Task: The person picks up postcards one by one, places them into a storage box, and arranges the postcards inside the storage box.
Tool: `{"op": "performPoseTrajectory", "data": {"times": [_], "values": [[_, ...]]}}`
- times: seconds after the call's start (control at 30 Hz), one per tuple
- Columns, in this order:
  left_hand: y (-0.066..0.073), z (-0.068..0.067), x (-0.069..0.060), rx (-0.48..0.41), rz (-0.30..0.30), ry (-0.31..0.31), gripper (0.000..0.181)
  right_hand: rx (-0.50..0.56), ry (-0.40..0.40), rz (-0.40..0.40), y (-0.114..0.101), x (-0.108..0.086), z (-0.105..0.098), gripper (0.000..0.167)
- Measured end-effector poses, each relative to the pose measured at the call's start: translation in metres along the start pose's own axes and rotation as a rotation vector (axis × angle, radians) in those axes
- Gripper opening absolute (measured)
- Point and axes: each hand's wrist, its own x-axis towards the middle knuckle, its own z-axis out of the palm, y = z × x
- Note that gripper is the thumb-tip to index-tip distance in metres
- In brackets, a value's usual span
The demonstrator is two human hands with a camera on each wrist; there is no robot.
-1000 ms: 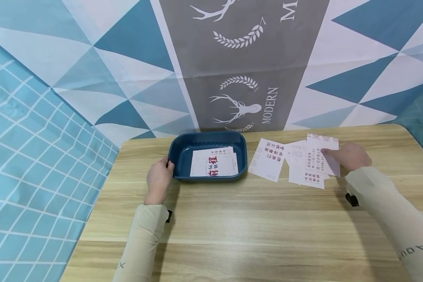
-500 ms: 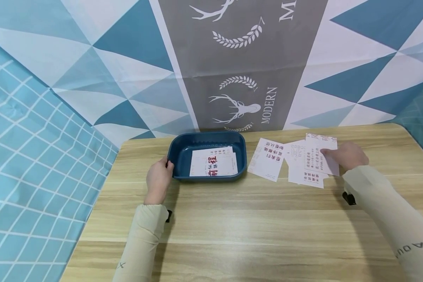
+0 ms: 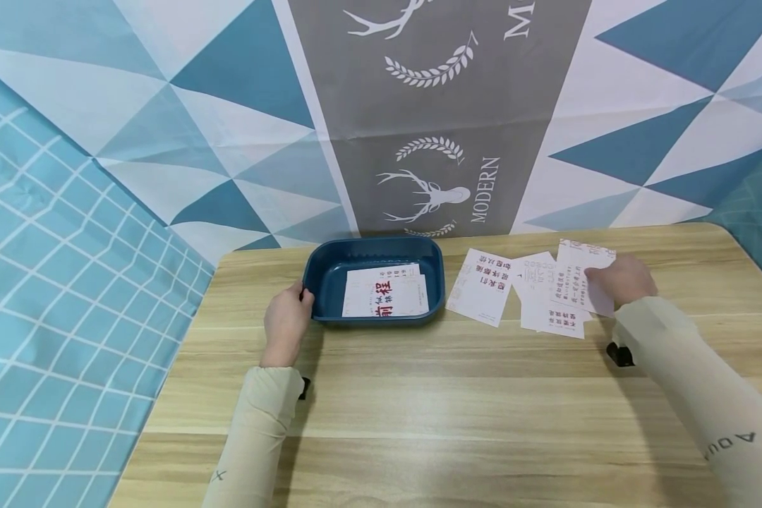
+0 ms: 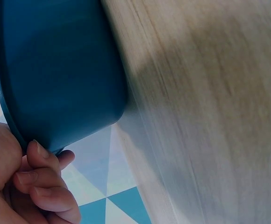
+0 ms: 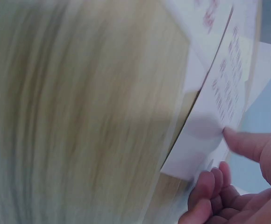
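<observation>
At the left side of a dark blue plastic tray (image 3: 373, 322), my left hand (image 3: 287, 323) grips the rim. The left wrist view has its fingers curled under the tray's lip (image 4: 5, 105). Inside the tray lie a few printed cards (image 3: 413, 302), the top one with large red characters. To the right, my right hand (image 3: 627, 279) pinches the top card (image 3: 574, 271) of a loose overlapping group. In the right wrist view the thumb rests on that card's face (image 5: 198, 140), with the other fingers curled by its edge; part of the card is hidden by the hand.
Beneath the held card lie overlapping cards (image 3: 533, 310). A separate card (image 3: 479, 288) with red characters lies between them and the tray. A patterned cloth (image 3: 444, 120) hangs behind the wood-grain table (image 3: 419, 416), and a blue gridded cloth (image 3: 57, 317) hangs at the left.
The card in my right hand has shifted slightly to the right and tilted, its near edge now higher. The right forearm has moved a little left. My left hand and the tray stay put.
</observation>
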Motion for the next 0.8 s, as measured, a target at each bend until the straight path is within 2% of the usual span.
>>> {"op": "performPoseTrajectory", "data": {"times": [0.13,0.33,0.47,0.63,0.8], "values": [[0.0007,-0.0003,0.0003,-0.009,-0.005,-0.005,0.027,0.023,0.008,0.022,-0.0026,-0.0022,0.0016,0.066],[0.0025,-0.0011,0.0004,-0.015,-0.003,-0.005,0.026,-0.031,0.073,-0.043,-0.0009,-0.0028,0.0016,0.064],[0.0026,-0.0018,0.0003,-0.015,-0.004,-0.011,0.034,-0.037,0.059,-0.034,-0.0006,-0.0017,-0.0004,0.066],[0.0026,-0.0024,0.0002,-0.014,-0.006,-0.007,0.035,0.026,0.024,0.005,-0.0003,-0.0001,-0.0023,0.075],[0.0032,-0.0022,0.0001,-0.009,0.005,-0.002,0.028,0.149,0.005,0.045,0.0015,0.0013,-0.003,0.082]]}}
